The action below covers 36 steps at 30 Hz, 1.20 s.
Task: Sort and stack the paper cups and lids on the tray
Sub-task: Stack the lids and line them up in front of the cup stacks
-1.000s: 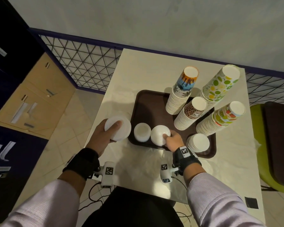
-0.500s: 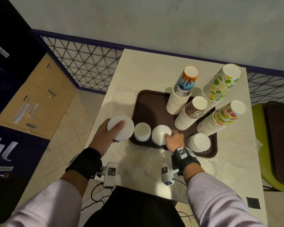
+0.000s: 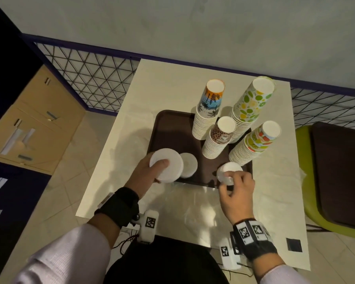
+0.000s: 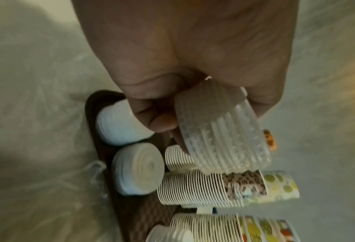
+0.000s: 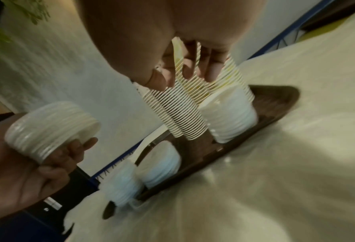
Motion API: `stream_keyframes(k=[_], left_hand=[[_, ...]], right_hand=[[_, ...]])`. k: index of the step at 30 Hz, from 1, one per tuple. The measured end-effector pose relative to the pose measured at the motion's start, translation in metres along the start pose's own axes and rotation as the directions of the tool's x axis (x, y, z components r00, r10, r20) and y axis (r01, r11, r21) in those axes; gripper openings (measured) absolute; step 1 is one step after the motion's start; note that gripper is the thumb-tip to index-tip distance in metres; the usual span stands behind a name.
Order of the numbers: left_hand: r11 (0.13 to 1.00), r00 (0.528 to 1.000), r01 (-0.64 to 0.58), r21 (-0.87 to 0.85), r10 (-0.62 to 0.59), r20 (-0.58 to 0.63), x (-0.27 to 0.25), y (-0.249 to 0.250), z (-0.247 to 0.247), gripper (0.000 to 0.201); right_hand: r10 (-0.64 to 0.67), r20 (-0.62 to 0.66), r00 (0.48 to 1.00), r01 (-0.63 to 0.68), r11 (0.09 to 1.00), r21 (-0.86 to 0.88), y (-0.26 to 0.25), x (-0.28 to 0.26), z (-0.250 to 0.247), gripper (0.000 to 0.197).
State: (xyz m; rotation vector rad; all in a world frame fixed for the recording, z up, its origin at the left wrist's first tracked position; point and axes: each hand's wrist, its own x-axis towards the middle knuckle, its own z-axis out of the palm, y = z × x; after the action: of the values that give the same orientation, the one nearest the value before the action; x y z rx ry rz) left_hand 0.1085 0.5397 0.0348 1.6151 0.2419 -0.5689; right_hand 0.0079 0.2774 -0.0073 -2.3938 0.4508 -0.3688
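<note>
A brown tray (image 3: pixel 172 128) holds several tall stacks of upside-down patterned paper cups (image 3: pixel 219 136) at its back right. My left hand (image 3: pixel 146 177) grips a stack of white lids (image 3: pixel 172 171), thumb on top, lifted over the tray's front left corner. The left wrist view shows this ribbed lid stack (image 4: pixel 220 134) between fingers and thumb. A second lid stack (image 3: pixel 190 165) stands on the tray beside it, and a third (image 5: pixel 122 183) shows only in the wrist views. My right hand (image 3: pixel 234 185) hovers, fingers loose and holding nothing, at the right lid stack (image 3: pixel 230 171).
The tray lies on a white table (image 3: pixel 172 83) with a clear plastic sheet along the front. A green chair (image 3: pixel 307 181) stands right of the table. A wire fence (image 3: pixel 90 78) runs behind, with a wooden cabinet (image 3: pixel 35 128) to the left.
My right hand let go of the middle lid stack and moved right to the right-hand stack. My left hand carried its lids rightward over the tray's corner.
</note>
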Motion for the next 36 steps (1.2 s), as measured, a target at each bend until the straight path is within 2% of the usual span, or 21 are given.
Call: stream_keyframes(k=[2,5,7,9,12,15,20,28,36], left_hand=[[0.999,0.999,0.03,0.023,-0.03,0.022,-0.001,-0.005,0.022,0.06],[0.994,0.998,0.048,0.093,-0.051,0.022,-0.001,-0.013,0.056,0.043],[0.994,0.998,0.065,0.09,-0.066,0.011,-0.001,-0.017,0.078,0.045],[0.994,0.997,0.079,0.07,-0.078,-0.018,0.002,-0.023,0.097,0.051],[0.992,0.994,0.096,0.088,-0.09,-0.062,0.007,-0.035,0.118,0.058],[0.989,0.987,0.129,0.065,-0.122,-0.103,0.01,-0.044,0.135,0.063],[0.98,0.973,0.196,0.027,-0.191,-0.132,0.012,-0.049,0.155,0.069],[0.974,0.959,0.226,0.015,-0.22,-0.176,0.02,-0.056,0.181,0.084],[0.969,0.935,0.247,-0.003,-0.239,-0.264,0.035,-0.057,0.2,0.079]], right_hand=[[-0.005,0.019,1.0,0.006,0.997,-0.078,0.019,0.004,-0.013,0.042],[-0.009,0.148,0.989,0.041,0.976,-0.215,0.041,0.017,-0.022,0.058],[-0.013,0.239,0.971,0.079,0.96,-0.27,0.049,0.026,-0.021,0.069],[-0.054,0.289,0.956,0.128,0.961,-0.246,0.056,0.033,-0.018,0.074],[-0.063,0.345,0.937,0.152,0.96,-0.236,0.063,0.038,-0.009,0.072],[-0.018,0.393,0.919,0.117,0.966,-0.23,0.071,0.04,-0.003,0.063],[-0.006,0.394,0.919,0.081,0.981,-0.175,0.088,0.043,-0.008,0.056],[-0.039,0.414,0.909,0.103,0.986,-0.133,0.099,0.046,-0.016,0.055],[-0.056,0.433,0.899,0.101,0.992,-0.081,0.106,0.049,-0.022,0.055]])
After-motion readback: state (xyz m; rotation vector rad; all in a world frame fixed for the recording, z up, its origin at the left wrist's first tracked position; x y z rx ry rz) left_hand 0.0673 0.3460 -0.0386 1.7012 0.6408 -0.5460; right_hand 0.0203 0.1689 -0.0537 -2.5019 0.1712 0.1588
